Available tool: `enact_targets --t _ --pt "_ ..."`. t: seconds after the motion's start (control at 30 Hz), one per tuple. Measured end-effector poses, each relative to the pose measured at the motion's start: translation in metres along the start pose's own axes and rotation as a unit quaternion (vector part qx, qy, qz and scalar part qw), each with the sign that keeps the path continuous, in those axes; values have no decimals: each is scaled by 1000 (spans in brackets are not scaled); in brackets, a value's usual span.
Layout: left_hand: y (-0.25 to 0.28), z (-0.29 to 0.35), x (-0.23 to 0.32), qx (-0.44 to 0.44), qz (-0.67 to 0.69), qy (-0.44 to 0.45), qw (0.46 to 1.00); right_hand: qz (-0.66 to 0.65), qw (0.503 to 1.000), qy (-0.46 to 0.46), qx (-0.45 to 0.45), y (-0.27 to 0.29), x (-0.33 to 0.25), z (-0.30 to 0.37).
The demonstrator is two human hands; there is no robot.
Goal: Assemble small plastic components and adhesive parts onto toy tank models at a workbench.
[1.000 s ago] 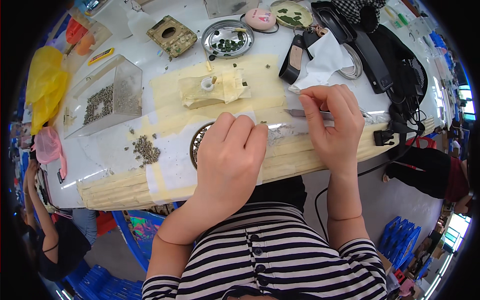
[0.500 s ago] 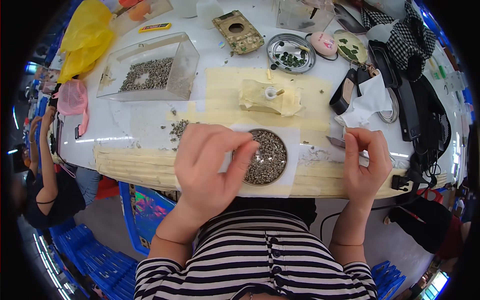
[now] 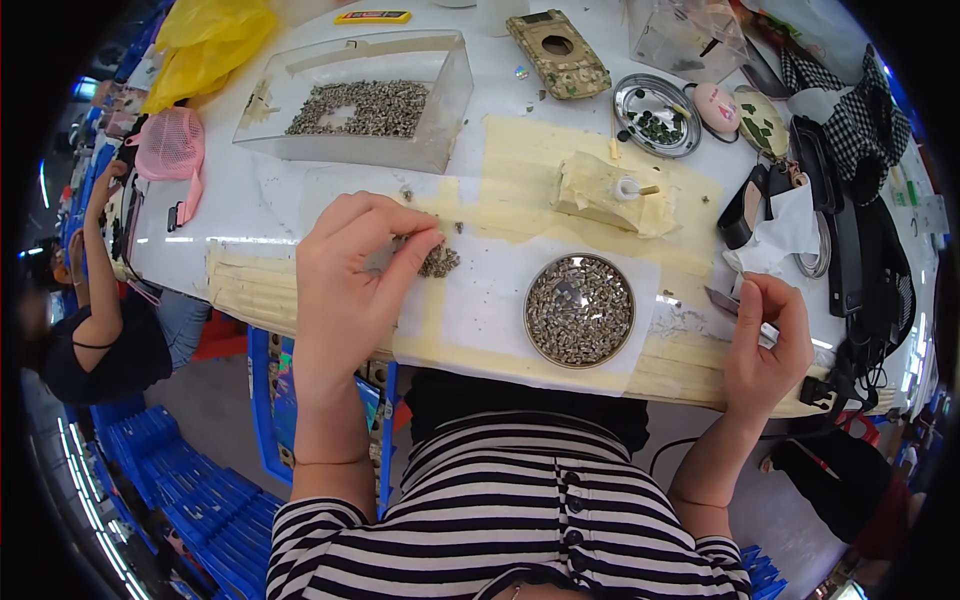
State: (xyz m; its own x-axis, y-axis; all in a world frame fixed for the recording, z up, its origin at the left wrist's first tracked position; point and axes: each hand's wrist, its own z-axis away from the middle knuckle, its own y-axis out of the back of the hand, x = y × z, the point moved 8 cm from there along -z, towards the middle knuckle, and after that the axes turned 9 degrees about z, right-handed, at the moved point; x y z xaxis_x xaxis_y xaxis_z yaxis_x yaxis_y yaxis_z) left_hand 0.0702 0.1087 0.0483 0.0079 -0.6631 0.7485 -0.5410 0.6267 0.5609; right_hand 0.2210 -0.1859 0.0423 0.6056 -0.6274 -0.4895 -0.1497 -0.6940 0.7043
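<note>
On the white counter [image 3: 300,215], the left hand [image 3: 345,275] has its grip pinched over one small loose heap of tiny grey metal parts [image 3: 438,262]. The right hand [image 3: 768,340] grasps a slim metal tool [image 3: 722,300]. Between them sits one round tin [image 3: 579,310] filled with similar parts; one clear box [image 3: 352,100] behind holds more.

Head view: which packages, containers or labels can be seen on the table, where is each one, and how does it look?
Clear plastic box: far left, rectangular, holds small grey parts.
Yellow plastic bag: far left corner, crumpled.
Yellow label strip: far edge, narrow.
Round metal tin: between the hands, full of grey parts.
</note>
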Motion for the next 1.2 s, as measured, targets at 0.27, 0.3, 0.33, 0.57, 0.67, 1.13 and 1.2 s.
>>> enact_targets --t 0.27,0.3,0.33,0.57,0.67,1.13,1.2 --pt "-20 -7 14 -7 -134 -51 990 12 1000 15 11 0 -4 1" --pt "-20 -7 14 -11 -143 -51 988 11 1000 16 15 1 -4 1" --pt "-19 -7 14 -6 -138 -56 989 10 1000 16 19 2 -4 1" --pt "-21 8 24 15 169 -1 985 -142 979 140 -42 -9 -80 19" --pt "-42 18 28 -3 392 57 918 -218 959 178 -34 -21 -109 19" --pt "-89 29 29 -52 649 157 743 -368 924 80 -65 -38 -97 3" --pt "-87 30 29 -51 640 140 754 -389 915 66 -80 -40 -94 3"
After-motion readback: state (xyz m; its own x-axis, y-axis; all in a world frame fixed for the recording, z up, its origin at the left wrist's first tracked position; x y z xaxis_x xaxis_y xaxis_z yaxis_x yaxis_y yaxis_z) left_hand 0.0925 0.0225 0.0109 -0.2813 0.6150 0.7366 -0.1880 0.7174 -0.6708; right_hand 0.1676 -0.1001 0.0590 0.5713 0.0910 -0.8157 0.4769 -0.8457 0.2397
